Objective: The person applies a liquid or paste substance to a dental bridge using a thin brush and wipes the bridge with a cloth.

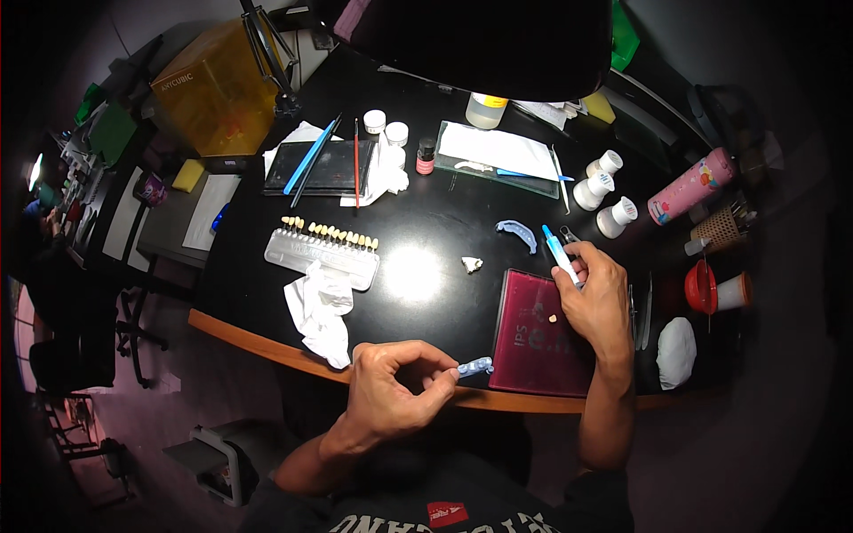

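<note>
My left hand point(402, 382), near the table's front edge, pinches a small grey-blue dental piece point(476, 367) between thumb and fingertips. In my right hand point(597, 298) is a slim white-and-blue syringe point(561, 252), its blue tip angled away from me. That hand hovers over the right part of a dark red box point(531, 360), where a tiny tooth-coloured piece point(553, 318) lies. Beyond the box rests a curved blue dental impression strip point(517, 234). A small whitish dental piece point(472, 264) sits left of it on the black table. The syringe's rear end is hidden by my fingers.
A tooth shade guide point(322, 258) and crumpled tissue point(318, 311) lie at left. Farther back are brushes point(311, 158), a red-labelled bottle point(426, 157) and a glass slab point(449, 178). White jars point(616, 217), tweezers point(645, 311) and a white wrapped lump point(676, 354) stand right.
</note>
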{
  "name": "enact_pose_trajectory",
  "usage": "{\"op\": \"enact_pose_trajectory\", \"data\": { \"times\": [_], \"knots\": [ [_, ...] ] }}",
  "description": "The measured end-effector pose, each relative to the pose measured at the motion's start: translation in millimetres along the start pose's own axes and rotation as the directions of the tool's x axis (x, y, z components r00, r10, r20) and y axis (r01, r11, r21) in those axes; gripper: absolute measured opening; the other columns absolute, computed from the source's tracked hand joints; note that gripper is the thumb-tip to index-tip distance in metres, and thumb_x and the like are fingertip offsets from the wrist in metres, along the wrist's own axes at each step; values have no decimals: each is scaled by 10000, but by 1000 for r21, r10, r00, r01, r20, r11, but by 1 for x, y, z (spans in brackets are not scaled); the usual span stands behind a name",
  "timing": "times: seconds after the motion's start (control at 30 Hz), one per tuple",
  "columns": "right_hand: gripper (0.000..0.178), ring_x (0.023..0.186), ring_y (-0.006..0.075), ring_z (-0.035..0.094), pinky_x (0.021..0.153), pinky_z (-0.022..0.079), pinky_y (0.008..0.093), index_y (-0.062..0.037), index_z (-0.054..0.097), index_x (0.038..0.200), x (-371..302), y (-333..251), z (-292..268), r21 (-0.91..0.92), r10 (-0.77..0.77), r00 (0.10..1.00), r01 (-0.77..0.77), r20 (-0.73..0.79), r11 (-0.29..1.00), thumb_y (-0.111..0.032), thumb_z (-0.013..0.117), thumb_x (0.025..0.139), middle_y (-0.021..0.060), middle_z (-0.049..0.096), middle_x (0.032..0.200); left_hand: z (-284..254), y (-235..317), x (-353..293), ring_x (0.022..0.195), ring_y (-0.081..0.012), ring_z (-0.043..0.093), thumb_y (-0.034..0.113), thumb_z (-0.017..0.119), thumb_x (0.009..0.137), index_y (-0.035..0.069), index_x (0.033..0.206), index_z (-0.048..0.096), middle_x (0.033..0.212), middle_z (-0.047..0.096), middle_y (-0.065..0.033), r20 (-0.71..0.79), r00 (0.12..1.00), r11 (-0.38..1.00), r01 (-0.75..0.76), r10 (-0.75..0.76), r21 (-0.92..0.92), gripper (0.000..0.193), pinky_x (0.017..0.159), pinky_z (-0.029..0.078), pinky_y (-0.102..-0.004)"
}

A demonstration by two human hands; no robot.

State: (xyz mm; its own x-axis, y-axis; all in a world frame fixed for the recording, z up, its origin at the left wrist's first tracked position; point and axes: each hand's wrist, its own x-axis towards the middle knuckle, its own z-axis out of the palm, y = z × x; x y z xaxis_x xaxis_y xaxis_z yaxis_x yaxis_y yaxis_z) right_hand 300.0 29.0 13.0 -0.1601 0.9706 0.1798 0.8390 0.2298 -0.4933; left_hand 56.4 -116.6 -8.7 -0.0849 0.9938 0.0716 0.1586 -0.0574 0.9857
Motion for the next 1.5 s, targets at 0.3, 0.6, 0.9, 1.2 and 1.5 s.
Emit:
{"op": "enact_pose_trajectory", "data": {
  "times": [0.3, 0.6, 0.9, 1.2, 1.5],
  "knots": [
    [283, 757, 359, 688, 716, 528, 466, 12, 719, 1114, 0, 3, 2, -8, -16, 1000, 16, -10, 1000, -95, 773, 858, 178, 674, 818, -1, 0, 1, 623, -43, 665, 33, 768, 835, -29, 857, 790, 671, 732, -33, 13, 1000, 1000, 5, -6, 5, 70, 601, 513, -197],
    [288, 761, 364, 699, 705, 530, 461, 23, 720, 1114, 0, 3, 2, -17, -24, 1000, 24, -8, 1000, -97, 770, 857, 192, 684, 838, -2, 3, 0, 650, -83, 674, 9, 787, 833, -37, 860, 785, 719, 753, -73, 30, 998, 998, 59, -59, 19, 54, 626, 513, -229],
    [277, 746, 357, 690, 700, 528, 458, 29, 718, 1104, 1, 2, 1, -7, -23, 1000, 23, 2, 1000, -89, 765, 858, 184, 678, 826, -1, -1, 0, 615, -35, 657, 29, 769, 841, -33, 860, 785, 672, 729, -32, 9, 1000, 1000, -1, 1, 12, 66, 594, 511, -195],
    [256, 749, 356, 686, 707, 524, 462, 24, 724, 1087, 0, 2, 2, -12, -15, 1000, 15, 1, 1000, -99, 760, 866, 178, 674, 820, -5, 2, 0, 675, -72, 687, 4, 790, 842, -29, 870, 786, 736, 755, -66, 72, 989, 991, 132, -130, -28, 44, 657, 532, -218],
    [251, 753, 357, 682, 707, 519, 461, 18, 725, 1084, 0, 1, 2, -19, -14, 1000, 14, 1, 1000, -103, 762, 867, 178, 673, 827, -5, 1, 1, 674, -64, 680, -12, 788, 846, -38, 874, 786, 746, 753, -62, 87, 988, 990, 135, -131, -34, 39, 654, 530, -206]
  ]
}}
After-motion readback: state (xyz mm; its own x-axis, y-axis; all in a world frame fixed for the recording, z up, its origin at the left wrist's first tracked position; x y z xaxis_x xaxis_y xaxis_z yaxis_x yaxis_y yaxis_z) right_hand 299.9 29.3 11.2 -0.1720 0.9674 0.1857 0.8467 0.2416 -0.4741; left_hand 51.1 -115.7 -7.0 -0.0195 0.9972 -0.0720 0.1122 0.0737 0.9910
